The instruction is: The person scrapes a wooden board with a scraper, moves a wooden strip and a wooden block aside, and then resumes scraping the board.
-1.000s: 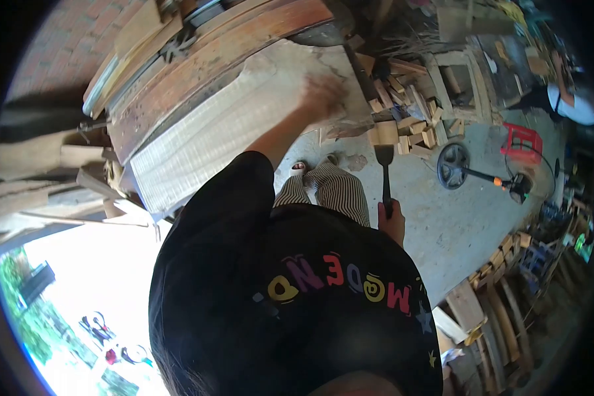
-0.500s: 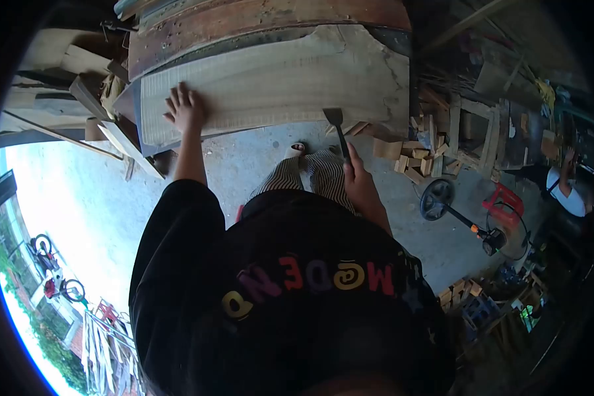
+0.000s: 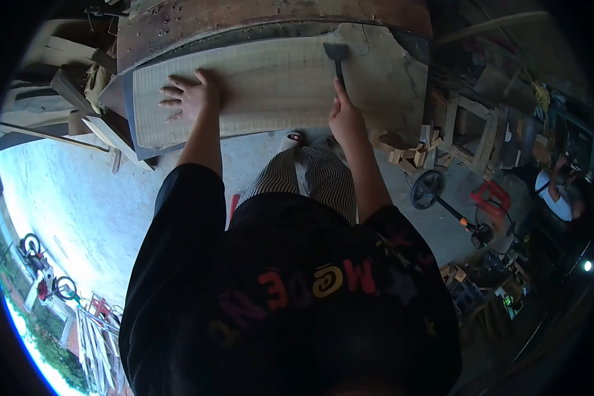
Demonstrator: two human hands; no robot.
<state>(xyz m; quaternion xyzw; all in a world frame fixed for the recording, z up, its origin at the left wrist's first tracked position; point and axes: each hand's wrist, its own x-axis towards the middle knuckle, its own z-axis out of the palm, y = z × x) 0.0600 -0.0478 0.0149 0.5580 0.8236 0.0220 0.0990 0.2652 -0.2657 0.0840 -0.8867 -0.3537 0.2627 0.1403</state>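
Observation:
A wide, pale wood slab with a rough far right edge lies in front of me. My left hand rests on its left part, fingers spread. In my right hand is a scraper, gripped by its dark handle with the index finger stretched along it. The scraper's flat blade points away from me and overlaps the slab's far right part in this view.
Darker planks lie beyond the slab. Wood offcuts are piled at the right, near a wheeled pole tool and a red tool. Another person is at the far right. A motorbike stands outside at left.
My right hand has carried the scraper forward from the slab's near edge to over its far right part. My left hand has shifted slightly right, still on the slab.

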